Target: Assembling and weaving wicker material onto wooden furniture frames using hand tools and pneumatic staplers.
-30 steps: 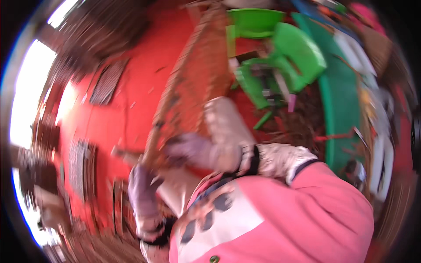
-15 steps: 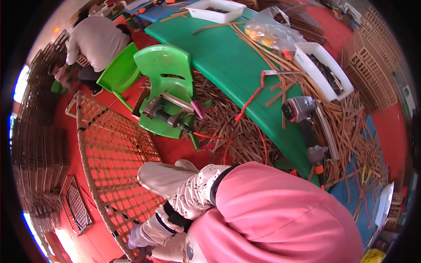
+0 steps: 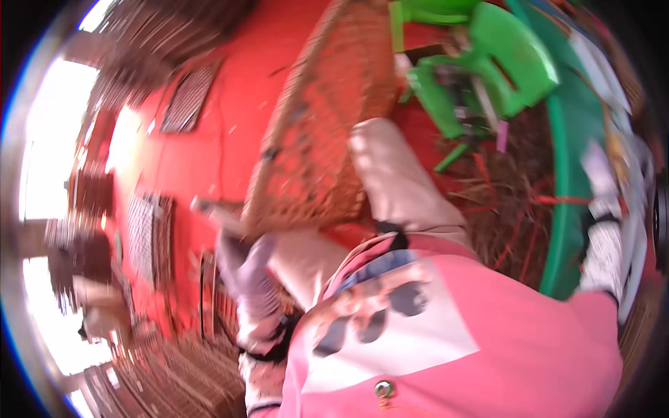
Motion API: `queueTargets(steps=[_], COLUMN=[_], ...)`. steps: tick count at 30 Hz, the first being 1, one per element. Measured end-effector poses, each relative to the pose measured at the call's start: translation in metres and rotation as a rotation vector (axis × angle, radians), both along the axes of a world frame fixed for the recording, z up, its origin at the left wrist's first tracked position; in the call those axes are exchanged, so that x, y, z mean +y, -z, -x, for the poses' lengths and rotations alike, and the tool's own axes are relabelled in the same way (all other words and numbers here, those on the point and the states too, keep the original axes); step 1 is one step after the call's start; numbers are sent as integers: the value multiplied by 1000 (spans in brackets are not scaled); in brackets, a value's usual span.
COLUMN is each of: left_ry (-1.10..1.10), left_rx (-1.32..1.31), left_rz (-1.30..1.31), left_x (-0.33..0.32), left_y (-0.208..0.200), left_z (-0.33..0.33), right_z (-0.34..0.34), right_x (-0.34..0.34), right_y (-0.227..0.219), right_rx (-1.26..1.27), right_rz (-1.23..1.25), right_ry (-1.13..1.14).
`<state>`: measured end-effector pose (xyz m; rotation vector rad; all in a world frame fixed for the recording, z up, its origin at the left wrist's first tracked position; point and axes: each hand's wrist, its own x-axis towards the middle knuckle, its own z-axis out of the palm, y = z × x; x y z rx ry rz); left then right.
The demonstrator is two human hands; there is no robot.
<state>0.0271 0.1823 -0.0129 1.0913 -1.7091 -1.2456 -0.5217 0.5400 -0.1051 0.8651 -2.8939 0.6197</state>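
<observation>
A brown woven lattice panel [image 3: 313, 150] with a thick rim leans before my knees, its lower end between my legs. My left hand [image 3: 251, 279], in a pale glove, is at its lower left corner, thumb and fingers about the rim; blur softens the grip. My right hand [image 3: 599, 171] reaches out over the green table [image 3: 563, 230] at the right, near a clear plastic bag [image 3: 634, 181]. Its fingers are smeared, and I cannot make out anything in them. A nail gun [image 3: 456, 94] lies on the green chair [image 3: 512, 59] ahead.
Wood strips [image 3: 512, 174] lie heaped below the table, with a red hose [image 3: 561, 200] across them. Dark woven panels [image 3: 188, 97] rest on the red floor [image 3: 244, 83] at the left. Stacked slatted crates [image 3: 167, 376] stand at the lower left.
My view has swung left and down toward my body. The panel now stands in the middle of the picture. My right arm has come into view, stretched out over the table.
</observation>
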Motion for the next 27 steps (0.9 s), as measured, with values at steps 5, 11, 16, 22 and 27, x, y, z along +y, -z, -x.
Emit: queueTargets(steps=[5, 11, 16, 22, 27], left_ry=[-249, -206, -200, -450, -94], left_rx=[299, 247, 125, -501, -729], left_rz=[-162, -334, 36, 565, 1109], left_x=[17, 5, 10, 6, -17], left_y=[15, -1, 26, 22, -1], left_z=[-4, -19, -17, -17, 4], right_z=[78, 74, 41, 34, 34], right_x=[100, 91, 109, 111, 116], right_y=[58, 57, 29, 26, 33], right_rx=[-1, -10, -350, -405, -467], right_rz=[-677, -793, -459, -427, -334], right_ry=[502, 406, 672, 749, 824])
